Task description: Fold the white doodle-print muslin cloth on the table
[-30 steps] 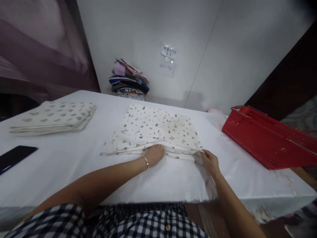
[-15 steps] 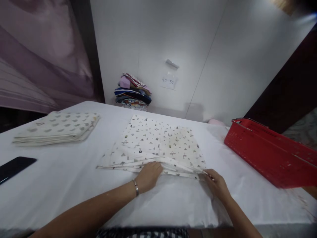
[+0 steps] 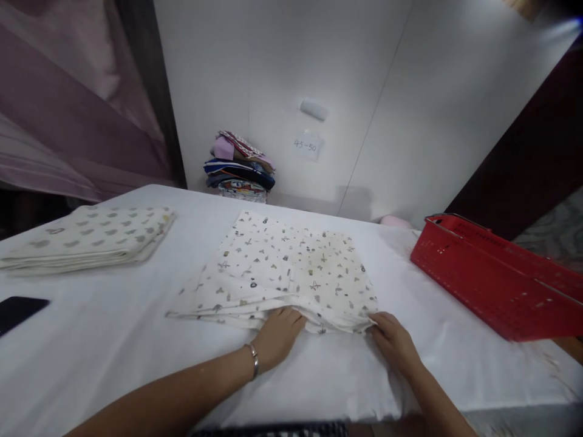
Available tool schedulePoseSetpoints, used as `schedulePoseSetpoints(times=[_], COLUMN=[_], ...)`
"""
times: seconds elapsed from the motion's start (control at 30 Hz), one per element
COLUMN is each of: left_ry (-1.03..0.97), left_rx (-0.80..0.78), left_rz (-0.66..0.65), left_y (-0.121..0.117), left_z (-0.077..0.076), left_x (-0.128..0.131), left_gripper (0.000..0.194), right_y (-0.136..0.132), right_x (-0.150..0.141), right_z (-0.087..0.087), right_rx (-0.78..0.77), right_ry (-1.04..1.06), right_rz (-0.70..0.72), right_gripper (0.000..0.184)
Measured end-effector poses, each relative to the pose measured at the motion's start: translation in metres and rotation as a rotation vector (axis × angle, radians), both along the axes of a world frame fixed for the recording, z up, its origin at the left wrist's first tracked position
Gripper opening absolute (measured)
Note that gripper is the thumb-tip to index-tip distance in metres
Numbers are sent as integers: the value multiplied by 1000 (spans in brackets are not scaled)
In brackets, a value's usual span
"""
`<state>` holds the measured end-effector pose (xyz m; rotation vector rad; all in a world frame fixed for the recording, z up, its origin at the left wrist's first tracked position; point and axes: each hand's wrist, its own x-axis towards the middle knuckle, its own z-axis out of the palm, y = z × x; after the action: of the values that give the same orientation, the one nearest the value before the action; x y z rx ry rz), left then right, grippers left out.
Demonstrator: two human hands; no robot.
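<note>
A white cloth with small grey and olive prints lies folded in front of me, its near edge loose in wavy layers. My left hand, with a silver bracelet at the wrist, grips that near edge around the middle. The fingertips there are partly hidden by the fold. At the near right corner, my right hand pinches the cloth between thumb and fingers. The left corner of the cloth spreads flat on the table, untouched.
On the white-covered table, another folded cloth and a black phone lie left. A red basket stands right. Behind are a stack of folded fabrics and a wall label reading "45-50".
The near edge of the cloth bunches slightly differently between my hands, and the right corner sits closer in the right hand's grip. The view has shifted a little.
</note>
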<state>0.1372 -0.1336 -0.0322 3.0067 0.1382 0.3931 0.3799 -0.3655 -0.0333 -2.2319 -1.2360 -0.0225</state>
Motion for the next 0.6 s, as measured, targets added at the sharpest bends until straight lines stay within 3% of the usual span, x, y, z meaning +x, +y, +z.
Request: schedulePoseSetpoints(times=[0.2,0.4,0.6], left_ry=[12,19,43], left_rx=[82,4,-42], left_rz=[-58,-70,-120], left_y=[4,9,3], left_z=[-10,12,19], left_x=[12,9,10], left_gripper=[17,18,18], right_y=[-14,-23,-19], right_x=[-1,15,25], right_z=[-2,16,35], right_rx=[-118,-24,-202], right_ry=[-149,4,237], right_rz=[-221,-344,-333], right_gripper=[43,35,31])
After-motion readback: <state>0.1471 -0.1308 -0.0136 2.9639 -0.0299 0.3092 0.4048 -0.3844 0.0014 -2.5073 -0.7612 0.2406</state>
